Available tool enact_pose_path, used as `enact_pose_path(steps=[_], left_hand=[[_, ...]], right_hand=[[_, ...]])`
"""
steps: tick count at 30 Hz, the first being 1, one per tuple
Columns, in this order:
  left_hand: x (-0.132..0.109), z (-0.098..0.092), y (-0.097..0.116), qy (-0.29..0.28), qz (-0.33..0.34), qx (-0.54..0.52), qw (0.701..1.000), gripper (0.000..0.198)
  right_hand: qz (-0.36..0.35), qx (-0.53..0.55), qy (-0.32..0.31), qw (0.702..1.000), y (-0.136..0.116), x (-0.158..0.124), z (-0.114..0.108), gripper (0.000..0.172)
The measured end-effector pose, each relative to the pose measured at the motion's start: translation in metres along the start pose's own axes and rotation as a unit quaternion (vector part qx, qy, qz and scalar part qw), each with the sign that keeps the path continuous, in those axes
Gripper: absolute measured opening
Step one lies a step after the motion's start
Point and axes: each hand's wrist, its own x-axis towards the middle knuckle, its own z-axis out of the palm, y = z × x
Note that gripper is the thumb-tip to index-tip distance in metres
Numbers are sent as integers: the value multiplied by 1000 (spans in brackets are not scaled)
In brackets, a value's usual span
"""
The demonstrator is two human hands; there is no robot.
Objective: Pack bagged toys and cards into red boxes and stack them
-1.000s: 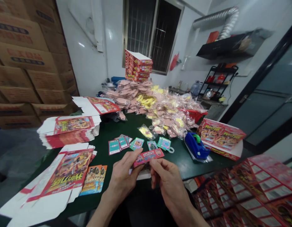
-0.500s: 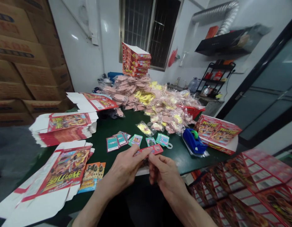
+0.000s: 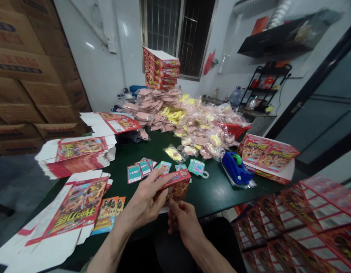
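Note:
A small red printed cardboard box [image 3: 179, 184] is held over the near edge of the green table. My left hand [image 3: 145, 197] is closed around its left side, thumb on the near face and fingers over the top. My right hand [image 3: 182, 220] pinches the box's lower near edge; its fingertips are partly hidden. Just beyond the box lie teal playing cards [image 3: 135, 172] with white lettering, light-green cards [image 3: 196, 167] with a grey ring [image 3: 205, 174], and a bagged yellow-and-pink piece [image 3: 173, 154].
Flattened red boxes [image 3: 75, 206] and orange-blue packets [image 3: 108, 214] lie at left. A blue tape dispenser [image 3: 238, 172] and a red display box [image 3: 266, 155] stand at right. Bagged pink pieces [image 3: 152, 104] heap at the back; packed red boxes [image 3: 289, 223] fill the lower right.
The box has tipped, so its printed front face now shows below the top. My right hand has moved down and left along it. The view has shifted slightly.

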Motion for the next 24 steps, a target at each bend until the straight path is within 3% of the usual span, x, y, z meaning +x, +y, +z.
enact_pose_path(steps=[5,9,11,13,14,16,19,21,23,24], left_hand=[[-6,12,16,216,-24,55,974,24],[-32,18,22,310,-139,57,939,22],[-51,24,14,325,-195,3,925,22],[-67,28,3,281,-232,-64,929,27],[-72,28,-2,258,-250,-69,931,34],[-76,23,-7,237,-272,-46,931,48],[-65,10,-3,173,-247,-51,952,66],[-55,5,3,97,-232,-111,961,56],[-51,4,7,71,-265,-177,945,31],[-52,5,6,82,-290,-199,933,24]], right_hand=[[28,-3,1,1000,-3,-12,-5,52],[-125,-5,-2,992,-29,-16,-15,40],[-210,-19,-13,977,-54,-13,-25,32],[-292,-96,-14,952,-83,-8,-34,23],[-340,-160,-16,927,-97,-6,-36,19],[-444,-301,-50,842,-120,-5,-33,13],[-544,-452,-200,679,-132,-11,-10,9],[-573,-486,-280,597,-128,-19,8,13],[-608,-463,-298,572,-124,-22,17,18],[-630,-432,-271,586,-123,-19,18,20]])
